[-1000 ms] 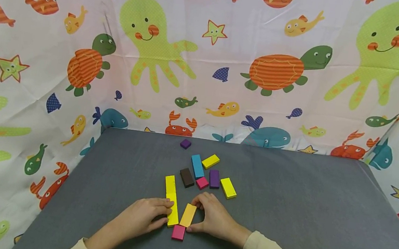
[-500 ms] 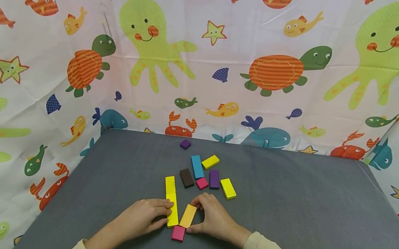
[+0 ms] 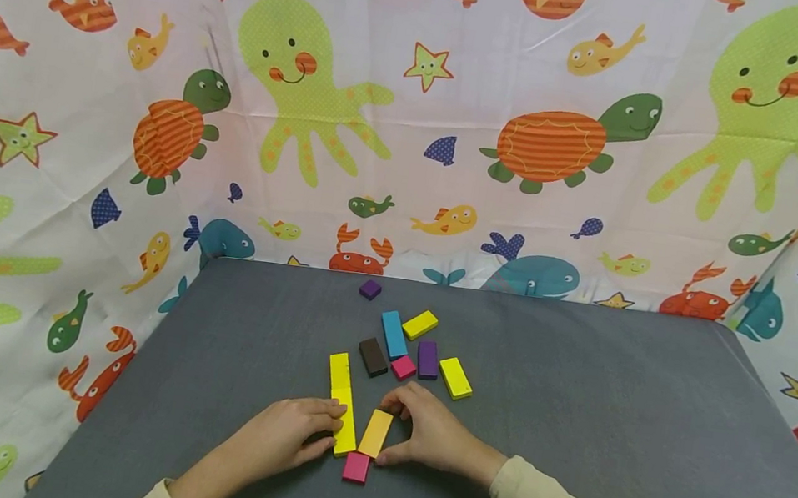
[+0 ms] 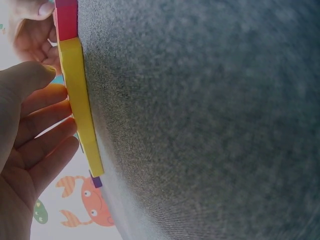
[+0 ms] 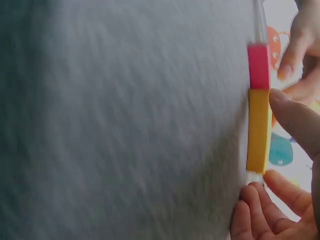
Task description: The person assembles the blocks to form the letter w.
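Observation:
Two yellow blocks (image 3: 339, 369) lie end to end in a slanting row. The fingertips of my left hand (image 3: 287, 432) rest against the row's left side, fingers nearly straight in the left wrist view. Right of the row, an orange block (image 3: 376, 433) leans the other way, forming a V with it. My right hand (image 3: 441, 433) spans this block, thumb at its near end and index finger at its far end. A pink block (image 3: 356, 468) lies at the bottom of the V, meeting the orange block's near end in the right wrist view (image 5: 259, 67).
Beyond the hands lie a dark brown block (image 3: 373, 357), a blue block (image 3: 393, 335), another pink block (image 3: 403, 367), a purple block (image 3: 428, 360) and two loose yellow blocks (image 3: 456, 378). A small purple block (image 3: 370, 289) sits near the grey table's (image 3: 608, 445) far edge, before a patterned curtain (image 3: 405, 199).
The thumb and index finger of my right hand have spread slightly at the orange block. My left hand and the blocks hold their places.

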Demonstrator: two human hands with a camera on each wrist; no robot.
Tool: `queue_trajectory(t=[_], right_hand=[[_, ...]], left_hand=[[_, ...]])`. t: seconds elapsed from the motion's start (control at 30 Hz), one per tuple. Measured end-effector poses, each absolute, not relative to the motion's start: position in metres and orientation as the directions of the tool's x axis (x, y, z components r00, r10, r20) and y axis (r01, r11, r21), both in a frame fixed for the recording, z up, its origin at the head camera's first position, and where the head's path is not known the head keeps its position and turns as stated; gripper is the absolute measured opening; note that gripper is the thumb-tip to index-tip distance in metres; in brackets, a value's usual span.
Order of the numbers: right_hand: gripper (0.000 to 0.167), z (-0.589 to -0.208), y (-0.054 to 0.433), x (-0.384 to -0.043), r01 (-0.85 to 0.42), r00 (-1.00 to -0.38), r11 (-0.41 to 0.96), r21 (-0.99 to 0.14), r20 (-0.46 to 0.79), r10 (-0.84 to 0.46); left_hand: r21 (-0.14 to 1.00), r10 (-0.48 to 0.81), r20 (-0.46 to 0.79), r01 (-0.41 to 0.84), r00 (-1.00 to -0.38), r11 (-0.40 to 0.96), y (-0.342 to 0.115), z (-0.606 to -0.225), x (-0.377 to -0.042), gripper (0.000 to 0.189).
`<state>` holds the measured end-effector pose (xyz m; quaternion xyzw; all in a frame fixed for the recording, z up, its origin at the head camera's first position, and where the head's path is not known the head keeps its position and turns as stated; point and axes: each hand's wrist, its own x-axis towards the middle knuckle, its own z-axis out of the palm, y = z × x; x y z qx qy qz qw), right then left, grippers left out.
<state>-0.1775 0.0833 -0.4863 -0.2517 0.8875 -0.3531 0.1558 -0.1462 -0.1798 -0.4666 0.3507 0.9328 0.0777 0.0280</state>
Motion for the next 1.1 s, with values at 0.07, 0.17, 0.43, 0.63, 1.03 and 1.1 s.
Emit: queue_trajectory(t=[0.07,0.17,0.43,0.63,1.03,1.1], right_hand=[[0.058,-0.485,0.086,-0.182,-0.325,-0.836,0.616,-0.718,-0.086,-0.541],[0.055,-0.484,0.092,-0.190,-0.311,-0.879,0.622,-0.719,-0.031,-0.475],[0.058,-0.490,0.111,-0.220,-0.200,-0.965,0.699,-0.687,0.016,-0.261],[0.070,-0.484,0.127,-0.248,-0.241,-0.933,0.724,-0.646,-0.052,-0.357],[0.062,-0.478,0.143,-0.280,-0.290,-0.864,0.696,-0.657,-0.133,-0.486],[0.061,-0.477,0.143,-0.279,-0.279,-0.872,0.701,-0.656,-0.133,-0.472]], left_hand=[[0.164,0.658,0.002,0.650,-0.753,0.742,-0.180,-0.466,-0.146,0.031],[0.163,0.660,0.003,0.652,-0.751,0.740,-0.180,-0.466,-0.146,0.030],[0.169,0.668,-0.003,0.658,-0.744,0.734,-0.182,-0.468,-0.147,0.030],[0.163,0.668,0.002,0.659,-0.744,0.734,-0.183,-0.469,-0.147,0.029],[0.174,0.670,0.012,0.661,-0.742,0.730,-0.183,-0.468,-0.146,0.029],[0.173,0.670,0.014,0.661,-0.742,0.730,-0.183,-0.468,-0.146,0.029]])
